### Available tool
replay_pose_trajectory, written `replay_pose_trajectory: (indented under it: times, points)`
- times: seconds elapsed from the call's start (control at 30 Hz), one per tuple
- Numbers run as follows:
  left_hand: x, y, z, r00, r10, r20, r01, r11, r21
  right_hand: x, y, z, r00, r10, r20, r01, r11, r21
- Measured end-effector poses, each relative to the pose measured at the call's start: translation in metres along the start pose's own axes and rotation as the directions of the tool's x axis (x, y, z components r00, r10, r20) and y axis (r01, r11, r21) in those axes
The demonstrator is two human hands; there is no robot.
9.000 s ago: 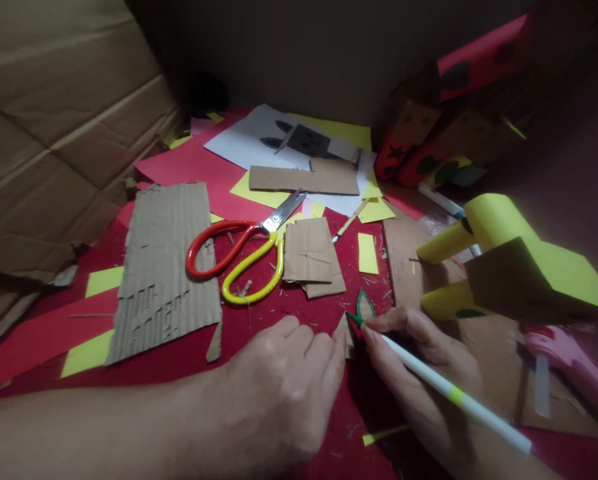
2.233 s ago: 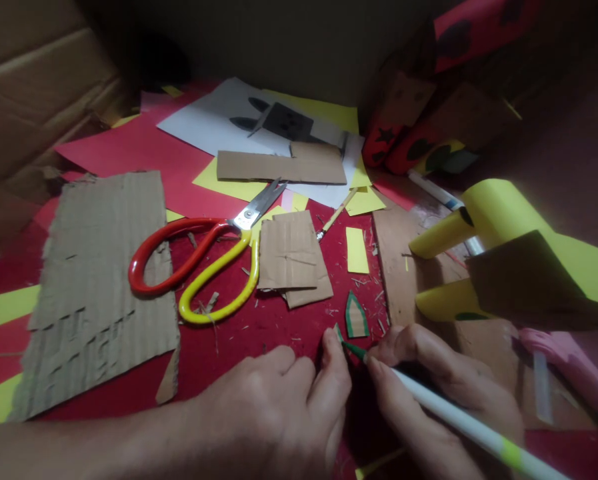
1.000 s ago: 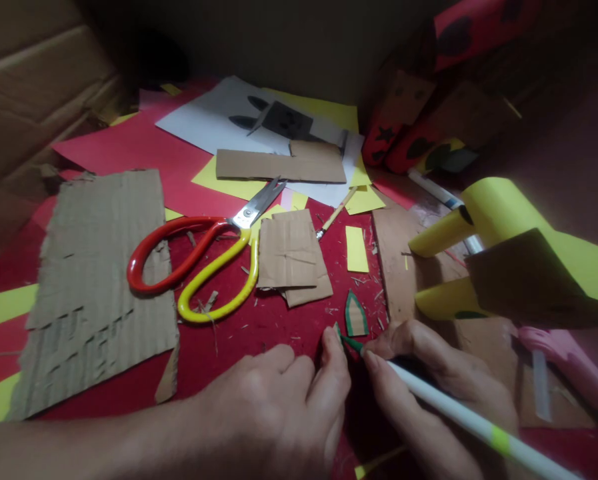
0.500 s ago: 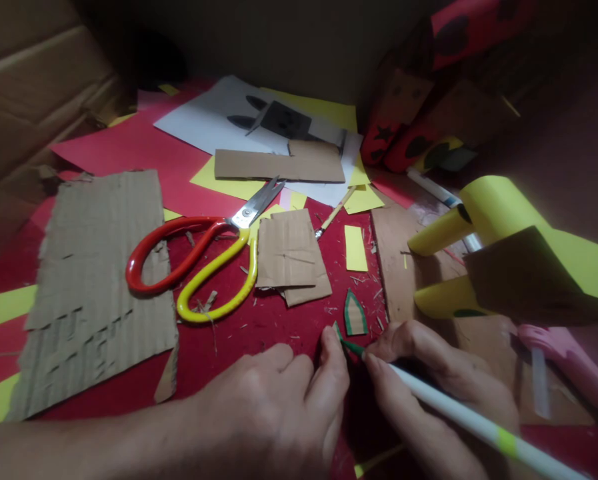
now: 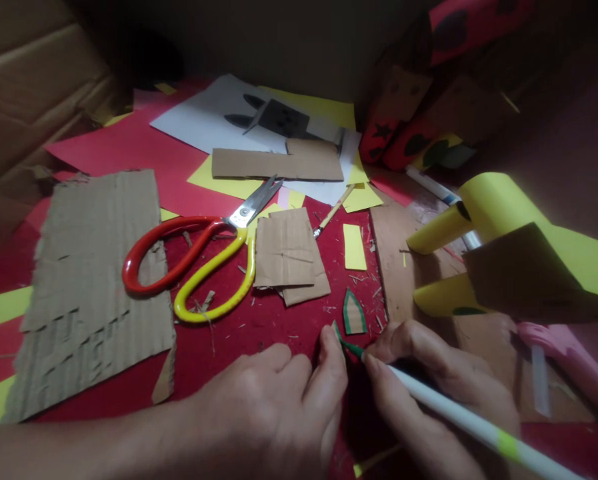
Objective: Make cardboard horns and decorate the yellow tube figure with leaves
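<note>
My right hand (image 5: pixel 429 393) grips a white marker (image 5: pixel 453 410) with a green tip, which touches the edge of a small cardboard piece (image 5: pixel 336 331). My left hand (image 5: pixel 283 400) is closed, its forefinger and thumb on that piece and covering most of it. Just beyond the fingertips lies a pointed cardboard piece with a green border (image 5: pixel 354 313). A small yellow paper rectangle (image 5: pixel 355 247) is farther back. Scissors with one red and one yellow handle (image 5: pixel 213 267) rest half open, left of two stacked cardboard squares (image 5: pixel 286 250).
A corrugated cardboard sheet (image 5: pixel 99 280) lies at the left. Red paper (image 5: pixel 129 153), a white sheet (image 5: pixel 193 120) and a cardboard strip (image 5: pixel 263 164) are at the back. At the right stand a yellow paper model (image 5: pixel 503 200) and a pink tool (image 5: pixel 563 360). Red painted tubes (image 5: pixel 379 137) lie behind.
The view has shifted very slightly. Both hands and the marker keep nearly the same place, with the green tip still at the small piece's edge.
</note>
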State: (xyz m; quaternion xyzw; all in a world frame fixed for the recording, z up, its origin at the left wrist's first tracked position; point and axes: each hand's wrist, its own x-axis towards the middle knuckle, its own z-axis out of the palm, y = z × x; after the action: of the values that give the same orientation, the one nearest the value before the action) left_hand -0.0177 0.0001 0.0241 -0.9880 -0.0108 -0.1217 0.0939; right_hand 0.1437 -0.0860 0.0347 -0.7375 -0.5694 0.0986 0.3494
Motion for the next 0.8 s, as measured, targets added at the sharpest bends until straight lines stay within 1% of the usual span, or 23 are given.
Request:
replay_pose_trajectory:
  times: [0.13, 0.3, 0.4, 0.5, 0.57, 0.67, 0.73, 0.8]
  points:
    - [-0.0009, 0.0001, -0.0005, 1.0, 0.003, 0.002, -0.003, 1.0, -0.007, 0.0, 0.0, -0.0026, 0.999, -0.008, 0.05, 0.006, 0.999, 0.034]
    - [-0.0009, 0.0023, -0.0025, 1.0, -0.013, 0.004, 0.013, 1.0, -0.004, -0.0003, 0.0016, -0.0019, 0.999, 0.041, 0.018, -0.042, 0.998, 0.036]
    - [-0.0005, 0.0026, -0.0018, 1.0, -0.023, 0.0, 0.023, 1.0, 0.009, -0.0007, 0.0017, 0.0, 1.0, 0.022, 0.003, -0.022, 1.0, -0.01]
    - [0.0004, 0.0023, -0.0002, 1.0, -0.02, -0.021, 0.02, 1.0, 0.014, -0.0008, 0.0011, 0.0001, 1.0, 0.006, 0.014, -0.006, 0.999, -0.041]
    - [0.001, 0.0022, 0.0008, 1.0, -0.023, -0.015, 0.023, 1.0, 0.013, -0.0006, 0.0008, -0.0012, 1.0, -0.003, 0.027, 0.004, 0.999, -0.051]
    - [0.0006, 0.0025, 0.0006, 1.0, -0.013, -0.016, 0.013, 1.0, 0.001, 0.0001, 0.0007, -0.0039, 0.999, -0.017, 0.047, 0.019, 0.999, -0.04]
    - [-0.0008, 0.0026, -0.0006, 1.0, -0.026, 0.001, 0.026, 1.0, 0.0, 0.0003, 0.0008, -0.0048, 0.999, -0.001, 0.048, 0.002, 1.0, -0.017]
    - [-0.0027, 0.0025, -0.0021, 0.999, -0.038, -0.003, 0.038, 0.999, -0.005, 0.0, 0.0007, -0.0044, 0.999, 0.024, 0.033, -0.024, 1.0, -0.003]
